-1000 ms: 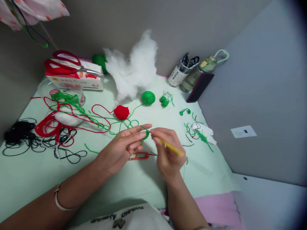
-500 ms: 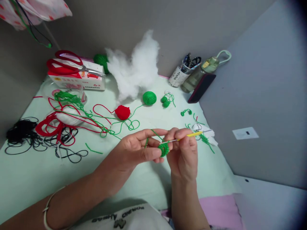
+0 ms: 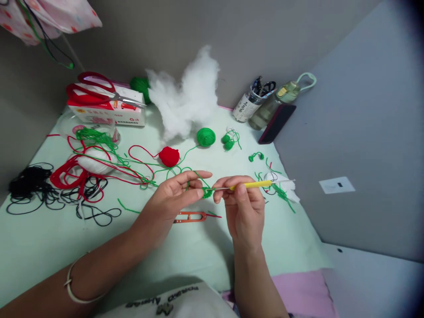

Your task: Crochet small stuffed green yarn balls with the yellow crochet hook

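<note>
My left hand [image 3: 172,198] pinches a small green crochet piece [image 3: 207,192] between thumb and fingers, with green yarn running over its index finger. My right hand [image 3: 243,205] is closed round a yellow-handled crochet hook [image 3: 253,184], held level, its metal tip in the green piece. The green yarn trails back to a green yarn ball [image 3: 206,137] on the pale green table cover [image 3: 49,238]. A red yarn ball [image 3: 168,156] lies just beyond my left hand. Orange thread snips [image 3: 189,217] lie on the cover under my hands.
White stuffing [image 3: 185,104] is piled at the back. Red scissors [image 3: 96,90] rest on a box at back left. Loose red, green and black yarn [image 3: 76,176] spreads at the left. A pen cup [image 3: 250,101], bottle [image 3: 274,104] and phone [image 3: 276,123] stand at back right.
Both hands have shifted left and slightly up with the crochet piece. The hook now lies level, and the orange snips show again beneath the hands.
</note>
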Available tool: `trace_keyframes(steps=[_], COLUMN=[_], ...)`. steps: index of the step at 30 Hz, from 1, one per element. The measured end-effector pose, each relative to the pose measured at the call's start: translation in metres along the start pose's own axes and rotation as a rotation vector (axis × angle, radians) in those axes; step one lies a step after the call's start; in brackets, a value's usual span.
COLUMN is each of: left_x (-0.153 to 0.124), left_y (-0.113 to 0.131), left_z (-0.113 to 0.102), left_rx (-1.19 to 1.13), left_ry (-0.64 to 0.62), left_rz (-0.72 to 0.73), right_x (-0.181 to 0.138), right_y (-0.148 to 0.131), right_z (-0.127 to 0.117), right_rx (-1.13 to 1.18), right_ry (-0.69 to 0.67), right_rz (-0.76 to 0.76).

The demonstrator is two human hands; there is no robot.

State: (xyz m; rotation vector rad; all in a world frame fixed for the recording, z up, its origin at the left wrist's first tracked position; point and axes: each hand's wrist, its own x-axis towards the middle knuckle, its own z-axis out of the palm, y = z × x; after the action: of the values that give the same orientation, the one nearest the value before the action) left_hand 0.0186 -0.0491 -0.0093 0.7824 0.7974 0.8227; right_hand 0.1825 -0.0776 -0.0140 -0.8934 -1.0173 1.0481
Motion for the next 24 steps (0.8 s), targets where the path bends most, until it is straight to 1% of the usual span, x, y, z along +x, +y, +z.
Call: trace_keyframes(steps=[4,9,14,21,24], left_x=[0.000,-0.001,0.000,0.001,-0.001], left_y=[0.000,0.000,-0.003,-0.001,-0.001], left_z=[-0.002,-0.002,-0.001,0.003,0.005], left_rx=[0.046,0.121,0.115,0.231,0.202], left_ry=[0.021,0.075,0.072,0.154,0.166], left_rz=[0.021,0.069,0.103,0.193,0.205], right_x=[-0.002,-0.007,-0.009,-0.012,-0.016], right_y=[0.000,-0.002,-0.001,0.003,0.006], right_z=[0.001,0.005,0.007,0.006,0.006], right_rx=[-0.083,-0.264,-0.437,-0.579,-0.693], right_ry=[0.002,0.008,-0.024,-0.062,-0.089], right_rz=[-0.034,-0.150,-0.297,-0.410,-0.463])
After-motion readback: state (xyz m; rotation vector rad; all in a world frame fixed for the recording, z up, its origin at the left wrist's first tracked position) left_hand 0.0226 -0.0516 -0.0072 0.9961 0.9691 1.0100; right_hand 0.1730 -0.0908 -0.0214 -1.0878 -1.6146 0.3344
